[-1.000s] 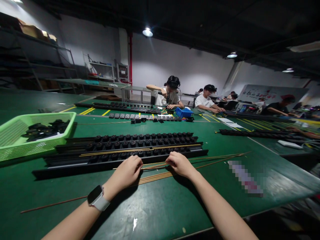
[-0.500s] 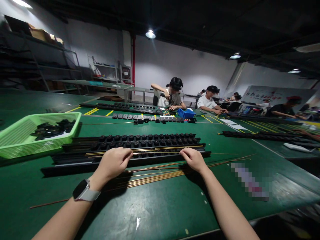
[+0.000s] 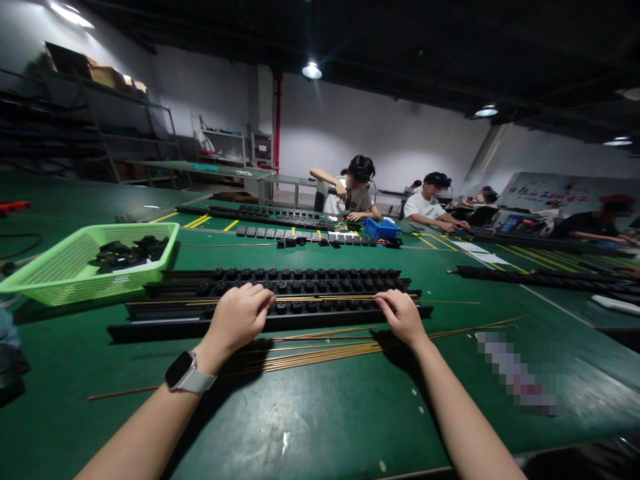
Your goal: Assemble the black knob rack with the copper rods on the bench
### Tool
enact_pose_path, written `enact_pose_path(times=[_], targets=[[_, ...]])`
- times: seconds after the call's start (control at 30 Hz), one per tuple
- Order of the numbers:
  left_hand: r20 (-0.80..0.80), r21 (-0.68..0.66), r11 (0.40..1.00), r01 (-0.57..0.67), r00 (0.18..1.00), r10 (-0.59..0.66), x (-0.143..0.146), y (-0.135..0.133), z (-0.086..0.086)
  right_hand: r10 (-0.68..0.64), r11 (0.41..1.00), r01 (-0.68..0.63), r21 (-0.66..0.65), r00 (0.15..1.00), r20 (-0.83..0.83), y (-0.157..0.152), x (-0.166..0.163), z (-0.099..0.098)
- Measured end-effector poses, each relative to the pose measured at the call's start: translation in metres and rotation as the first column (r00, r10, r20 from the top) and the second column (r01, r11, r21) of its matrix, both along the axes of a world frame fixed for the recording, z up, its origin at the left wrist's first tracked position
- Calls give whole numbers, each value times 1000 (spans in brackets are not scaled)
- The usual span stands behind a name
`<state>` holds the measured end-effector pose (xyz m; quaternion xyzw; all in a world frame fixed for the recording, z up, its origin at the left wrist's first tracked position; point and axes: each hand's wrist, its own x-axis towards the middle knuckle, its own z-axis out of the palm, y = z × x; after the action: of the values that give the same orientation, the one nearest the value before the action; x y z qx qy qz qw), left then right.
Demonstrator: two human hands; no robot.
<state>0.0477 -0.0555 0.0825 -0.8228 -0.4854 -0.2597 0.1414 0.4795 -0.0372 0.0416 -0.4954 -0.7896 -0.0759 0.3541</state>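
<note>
Thin brass-coloured rods (image 3: pixel 325 298) stretch crosswise between my two hands, over a group of long black rails (image 3: pixel 175 329). My left hand (image 3: pixel 243 319), with a watch on its wrist, is closed around the rods left of centre. On the right, my right hand (image 3: pixel 400 316) pinches them between thumb and fingers. Rows of round black parts (image 3: pixel 310 273) sit along the rails behind and beneath the rods. Closer to me, a loose bundle of similar rods (image 3: pixel 305 362) lies on the green table, partly behind my left wrist and right forearm.
A light green basket (image 3: pixel 100 287) with black parts stands at the left. Across the table are a row of small black blocks (image 3: pixel 310 235), a blue bin (image 3: pixel 381 229) and several people at work. A blurred-out item (image 3: pixel 515 373) lies at the right.
The view has turned slightly left, so the scene sits further right. Both hands keep hold of the rods, which now look more closely gathered and nearly level.
</note>
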Motion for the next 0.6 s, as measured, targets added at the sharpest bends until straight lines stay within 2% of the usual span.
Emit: enact_pose_path(times=[0.17,0.23,0.37,0.6], targets=[[-20,4,995,103,995,-103,5,4,-10,73,996,-73,54,997,-4,8,-16,-14],[-27,-6,994,107,994,-107,6,8,-16,90,995,-90,48,996,-2,11,-22,-16],[13,-9,996,90,996,-90,-3,17,-26,69,998,-68,13,997,-40,18,-13,-19],[34,-32,991,129,991,-128,-5,22,-37,86,996,-90,-21,987,-136,29,-3,-36]])
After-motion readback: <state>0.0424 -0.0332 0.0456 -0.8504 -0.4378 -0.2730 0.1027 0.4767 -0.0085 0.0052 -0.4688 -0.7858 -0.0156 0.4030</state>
